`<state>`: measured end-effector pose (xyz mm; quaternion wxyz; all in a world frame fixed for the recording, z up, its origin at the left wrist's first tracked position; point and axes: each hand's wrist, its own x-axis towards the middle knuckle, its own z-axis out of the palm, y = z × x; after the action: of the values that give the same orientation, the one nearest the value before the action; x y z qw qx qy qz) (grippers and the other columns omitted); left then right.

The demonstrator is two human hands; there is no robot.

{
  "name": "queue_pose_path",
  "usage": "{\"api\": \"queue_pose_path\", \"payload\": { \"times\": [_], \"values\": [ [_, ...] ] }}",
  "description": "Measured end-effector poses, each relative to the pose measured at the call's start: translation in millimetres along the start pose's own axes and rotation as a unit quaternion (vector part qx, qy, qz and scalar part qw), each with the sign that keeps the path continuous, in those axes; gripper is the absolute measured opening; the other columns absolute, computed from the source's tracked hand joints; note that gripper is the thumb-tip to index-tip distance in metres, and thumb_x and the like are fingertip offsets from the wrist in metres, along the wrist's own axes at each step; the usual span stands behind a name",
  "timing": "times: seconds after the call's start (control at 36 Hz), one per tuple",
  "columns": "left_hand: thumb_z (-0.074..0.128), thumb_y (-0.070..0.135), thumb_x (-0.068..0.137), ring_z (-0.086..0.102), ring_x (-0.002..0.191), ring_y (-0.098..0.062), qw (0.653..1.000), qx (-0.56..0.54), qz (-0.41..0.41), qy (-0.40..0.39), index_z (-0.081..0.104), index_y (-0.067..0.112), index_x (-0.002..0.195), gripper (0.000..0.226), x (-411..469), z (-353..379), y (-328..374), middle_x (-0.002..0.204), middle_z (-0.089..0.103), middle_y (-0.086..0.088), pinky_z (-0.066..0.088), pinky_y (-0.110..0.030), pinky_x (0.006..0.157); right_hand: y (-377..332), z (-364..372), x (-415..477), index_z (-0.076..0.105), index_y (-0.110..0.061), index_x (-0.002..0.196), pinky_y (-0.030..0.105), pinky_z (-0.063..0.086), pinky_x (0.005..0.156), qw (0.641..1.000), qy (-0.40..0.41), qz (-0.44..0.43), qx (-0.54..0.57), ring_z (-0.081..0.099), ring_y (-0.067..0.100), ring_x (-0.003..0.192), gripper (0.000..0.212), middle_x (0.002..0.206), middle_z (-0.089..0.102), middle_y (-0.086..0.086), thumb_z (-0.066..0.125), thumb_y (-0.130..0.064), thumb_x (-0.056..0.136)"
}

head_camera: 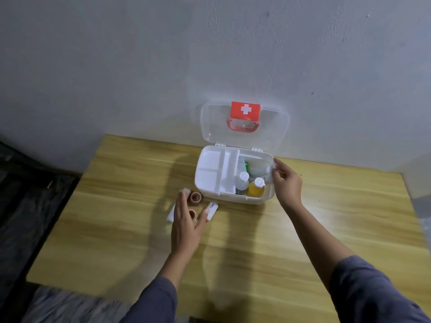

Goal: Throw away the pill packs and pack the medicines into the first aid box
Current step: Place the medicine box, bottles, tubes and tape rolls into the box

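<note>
Sleeved forearms cross the wooden table (326, 217). My left hand (186, 220) hovers with fingers spread above two tape rolls (196, 197) and a white tube (212, 209), just beside the open first aid box (210, 180). My right hand (285, 180) pinches a blurred white item at the box's right rim.
</note>
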<state>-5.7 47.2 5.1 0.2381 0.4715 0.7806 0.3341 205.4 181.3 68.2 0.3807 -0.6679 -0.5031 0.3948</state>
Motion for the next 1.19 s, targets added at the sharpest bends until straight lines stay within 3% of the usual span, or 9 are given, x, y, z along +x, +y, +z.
{"api": "queue_pose_path", "payload": {
  "times": [0.17,0.31,0.44,0.61,0.81,0.94,1.0,1.14,1.19],
  "values": [
    [0.043,0.049,0.09,0.025,0.141,-0.024,0.993,0.105,0.032,-0.048,0.018,0.009,0.147,0.075,5.8,7.1,-22.2,0.155,0.021,-0.009,0.035,-0.032,0.105,5.0,0.7,2.3,0.059,-0.014,0.123,0.034,0.046,0.101,0.999,-0.004,0.023,0.035,0.059,0.019,0.112,0.037,0.124,0.064,0.007,0.05,-0.006,0.088],
    [0.048,0.027,0.095,0.026,0.141,-0.028,0.992,0.113,0.043,-0.039,0.019,0.009,0.147,0.063,25.8,11.8,-21.5,0.156,0.019,-0.01,0.039,-0.045,0.104,10.6,2.1,3.4,0.06,-0.017,0.123,0.026,0.048,0.093,0.998,-0.006,0.024,0.058,0.062,0.013,0.104,0.037,0.125,0.064,0.002,0.052,-0.009,0.088],
    [0.051,0.023,0.094,0.028,0.14,-0.025,0.99,0.099,0.072,-0.064,0.034,0.008,0.142,0.054,39.3,20.9,-26.0,0.152,0.029,-0.011,0.037,-0.035,0.103,18.2,5.1,6.1,0.061,-0.019,0.122,0.005,0.049,0.075,0.997,0.003,0.017,0.069,0.062,0.005,0.088,0.035,0.123,0.064,-0.002,0.053,-0.012,0.089],
    [0.063,0.015,0.087,0.058,0.112,-0.032,0.997,0.029,0.073,-0.023,0.057,0.004,0.123,0.038,38.3,27.6,-35.3,0.123,0.06,-0.014,0.051,-0.038,0.085,22.0,8.7,5.9,0.06,-0.019,0.122,0.002,0.048,0.068,0.996,0.017,0.018,0.085,0.06,-0.01,0.073,0.033,0.119,0.063,-0.007,0.052,-0.012,0.091],
    [0.066,0.006,0.084,0.058,0.094,-0.016,0.998,-0.061,0.033,0.013,0.059,0.001,0.12,0.038,32.2,23.2,-28.6,0.109,0.064,-0.01,0.037,0.0,0.075,24.5,8.2,6.3,0.059,-0.019,0.124,0.003,0.048,0.071,0.997,0.008,0.009,0.081,0.061,0.003,0.085,0.034,0.122,0.063,-0.002,0.051,-0.013,0.091],
    [0.069,0.009,0.081,0.059,0.097,-0.017,0.994,-0.1,-0.021,0.031,0.062,0.002,0.115,0.035,26.5,18.4,-26.9,0.108,0.064,-0.009,0.039,-0.006,0.08,23.2,8.5,6.1,0.058,-0.019,0.125,0.0,0.047,0.068,0.996,0.01,0.013,0.082,0.059,-0.007,0.082,0.035,0.123,0.062,-0.002,0.05,-0.012,0.092],
    [0.07,0.01,0.081,0.06,0.098,-0.018,0.99,-0.121,-0.053,0.05,0.064,0.003,0.114,0.035,23.5,16.1,-23.2,0.108,0.065,-0.008,0.041,-0.012,0.081,22.3,8.4,5.7,0.058,-0.019,0.125,-0.001,0.046,0.067,0.996,0.009,0.014,0.082,0.06,-0.001,0.085,0.035,0.125,0.062,0.0,0.05,-0.013,0.092],
    [0.069,0.01,0.081,0.057,0.078,-0.007,0.972,-0.175,-0.097,0.119,0.063,0.006,0.117,0.037,26.3,2.8,0.4,0.103,0.068,-0.01,0.038,0.0,0.068,18.9,6.1,4.0,0.058,-0.021,0.124,0.006,0.049,0.072,0.995,-0.006,0.012,0.094,0.062,0.007,0.092,0.033,0.126,0.062,-0.001,0.052,-0.017,0.092],
    [0.069,0.011,0.082,0.059,0.085,-0.011,0.964,-0.197,-0.082,0.157,0.061,0.007,0.121,0.04,35.4,-4.5,12.5,0.108,0.067,-0.012,0.038,0.001,0.07,18.2,4.9,4.3,0.057,-0.02,0.125,0.01,0.049,0.074,0.995,-0.011,0.013,0.1,0.061,0.005,0.091,0.033,0.126,0.061,-0.001,0.053,-0.017,0.092]
  ]
}}
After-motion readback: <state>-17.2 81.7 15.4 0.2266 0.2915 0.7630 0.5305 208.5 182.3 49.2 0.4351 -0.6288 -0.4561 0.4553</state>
